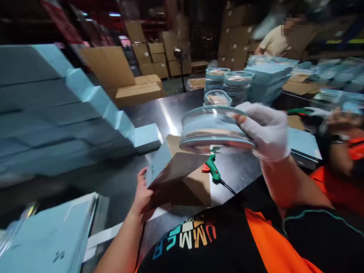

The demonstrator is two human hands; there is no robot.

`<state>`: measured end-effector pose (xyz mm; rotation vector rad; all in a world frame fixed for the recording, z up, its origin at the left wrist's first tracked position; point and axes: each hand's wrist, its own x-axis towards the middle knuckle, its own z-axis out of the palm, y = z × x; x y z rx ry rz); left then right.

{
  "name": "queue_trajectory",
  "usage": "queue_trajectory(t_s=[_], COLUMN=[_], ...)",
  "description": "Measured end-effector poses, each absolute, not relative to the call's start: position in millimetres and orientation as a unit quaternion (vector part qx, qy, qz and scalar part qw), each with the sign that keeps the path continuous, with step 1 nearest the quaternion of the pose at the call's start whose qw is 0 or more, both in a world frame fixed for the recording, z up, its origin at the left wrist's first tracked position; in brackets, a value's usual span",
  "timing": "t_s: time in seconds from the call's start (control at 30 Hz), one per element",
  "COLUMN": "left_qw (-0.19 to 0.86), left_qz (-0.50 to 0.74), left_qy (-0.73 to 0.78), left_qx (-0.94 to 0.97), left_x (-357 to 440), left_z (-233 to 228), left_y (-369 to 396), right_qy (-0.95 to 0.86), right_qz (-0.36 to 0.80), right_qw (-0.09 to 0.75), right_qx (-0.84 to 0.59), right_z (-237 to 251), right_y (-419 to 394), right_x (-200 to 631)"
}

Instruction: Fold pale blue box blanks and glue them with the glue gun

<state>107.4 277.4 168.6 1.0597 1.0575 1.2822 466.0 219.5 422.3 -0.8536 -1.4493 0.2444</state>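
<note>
Stacked boxes: a stepped pile of pale blue boxes (57, 110) fills the left side, its lowest step reaching onto the steel table (159, 113).
Flat sheets: a heap of pale blue folded cartons (54, 235) lies at the lower left, at the table's near edge.
Left hand: the bare left hand (142, 195) is closed on the near left corner of the open box, thumb on the blue outer side, the other fingers hidden under it.
Open box: an open box (182, 178), blue outside and brown inside, stands tilted on the table just in front of the person, mouth facing up and away.
Glue gun: a green and orange tool, probably a glue gun (212, 167), lies on the table just beyond the box, its black cord trailing to the right.
Glass container: a round clear glass container (213, 129) with a lid is held in the air right above the open box, not touching it.
Right hand: the right hand (264, 129), in a white glove, clamps the container's right side, thumb on the rim and fingers wrapped behind.
Behind: more glass containers (227, 85) stand stacked farther back on the table, next to another pile of blue boxes (267, 81).
Far right: another person's sleeve (335, 185) in orange shows at the edge, blurred.
Background: a second person (275, 40) sits among brown cardboard cartons (136, 81).
</note>
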Motion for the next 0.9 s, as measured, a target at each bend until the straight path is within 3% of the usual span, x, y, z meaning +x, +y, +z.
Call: queue_trajectory(t_s=[0.17,0.37,0.47,0.57,0.63,0.73,0.9], left_qw=[0.585,0.669,0.676,0.699,0.705,0.67,0.455], left_qz=[0.548,0.465,0.458,0.457,0.443,0.412,0.462], left_qy=[0.42,0.385,0.39,0.379,0.385,0.416,0.448], left_qx=[0.425,0.433,0.425,0.399,0.398,0.455,0.616], left_x=[118,131,136,139,141,139,116], left_z=[165,156,156,157,157,154,150], left_y=[285,273,269,269,270,272,276], right_qy=[-0.702,-0.755,-0.729,-0.634,-0.603,-0.606,-0.639], right_qz=[0.142,0.186,0.164,0.228,0.292,0.299,0.247], right_qw=[0.596,0.446,0.499,0.589,0.573,0.5,0.529], right_qx=[-0.364,-0.443,-0.439,-0.447,-0.472,-0.541,-0.501], right_z=[426,398,367,325,294,257,238], right_y=[216,252,259,250,241,230,230], right_x=[460,433,439,451,449,429,401])
